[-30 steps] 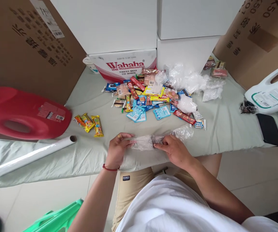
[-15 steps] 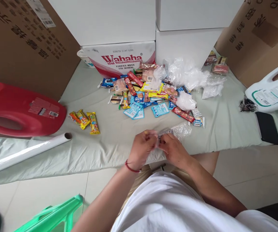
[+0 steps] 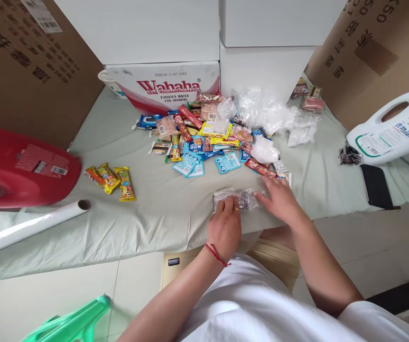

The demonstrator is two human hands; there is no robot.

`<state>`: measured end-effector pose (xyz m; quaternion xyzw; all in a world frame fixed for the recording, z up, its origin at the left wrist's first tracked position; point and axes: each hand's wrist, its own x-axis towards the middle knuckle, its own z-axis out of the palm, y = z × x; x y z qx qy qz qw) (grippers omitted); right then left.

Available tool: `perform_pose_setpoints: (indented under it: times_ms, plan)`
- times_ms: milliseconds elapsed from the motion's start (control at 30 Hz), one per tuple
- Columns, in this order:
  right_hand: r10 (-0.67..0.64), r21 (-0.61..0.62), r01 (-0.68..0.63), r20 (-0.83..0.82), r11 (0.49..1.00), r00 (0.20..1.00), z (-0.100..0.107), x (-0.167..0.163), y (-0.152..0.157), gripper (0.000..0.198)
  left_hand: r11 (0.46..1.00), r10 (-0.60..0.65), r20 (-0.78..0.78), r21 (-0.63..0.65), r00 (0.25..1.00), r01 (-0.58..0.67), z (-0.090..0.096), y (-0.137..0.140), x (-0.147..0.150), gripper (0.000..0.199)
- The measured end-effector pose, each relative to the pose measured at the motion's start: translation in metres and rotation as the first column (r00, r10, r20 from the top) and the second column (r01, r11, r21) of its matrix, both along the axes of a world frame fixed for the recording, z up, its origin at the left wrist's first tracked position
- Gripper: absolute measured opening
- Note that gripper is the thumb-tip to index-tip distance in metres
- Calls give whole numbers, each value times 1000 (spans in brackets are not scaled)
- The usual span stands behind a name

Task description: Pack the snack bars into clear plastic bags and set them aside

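One film-wrapped packet (image 3: pixel 249 201) is lying just right of mid-frame, near the front edge of the pale green cloth (image 3: pixel 176 209), and from my distant seat I'm keeping the view right on it. Now the left hand (image 3: pixel 225 227) is laying its fingers side by side over the packet's left part, probably to stop it sliding; the thumb is hiding from me, so I can't tell whether it's pinching. Over on its right, the right hand (image 3: pixel 280 199) is spreading wide, thumb reaching to the loose end of the film, perhaps for keeping it flat, fingertips hanging right by a red-wrapped bar (image 3: pixel 260 168); contact there I'm not able to tell. Up in the middle, a heap of snacks (image 3: pixel 222 141) is sitting in front of the Wahaha box (image 3: pixel 169 88), seemingly so both arms can reach it, with crumpled clear plastic (image 3: pixel 279 116) bunching on its right. A few yellow packets (image 3: pixel 125 184) are lying well apart at left, as if being sorted out, while the white roll (image 3: pixel 33 228) is slanting across lower left, seemingly out of the forearms' way.
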<state>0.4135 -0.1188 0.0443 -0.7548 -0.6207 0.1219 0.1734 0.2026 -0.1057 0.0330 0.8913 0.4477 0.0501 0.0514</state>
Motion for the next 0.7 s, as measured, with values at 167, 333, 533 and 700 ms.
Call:
perform_pose_setpoints:
  times_ms: [167,333,533,700]
  plan:
    - [-2,-123,-9,-86,992,996,-21,-1,-18,16,993,-22,7,117,1000,21,-4,-3,-6,51]
    - [-42,-9,41,-313,999,949,-12,-5,-31,18,965,-46,135,263,990,9,-17,-5,-12,43]
    - [-223,-134,179,-521,975,824,7,-17,-17,30,957,-166,187,266,968,113,-28,-2,-19,47]
    - [-61,-154,9,-337,988,940,25,-70,21,11,962,-174,219,245,960,118,-33,-6,-12,48]
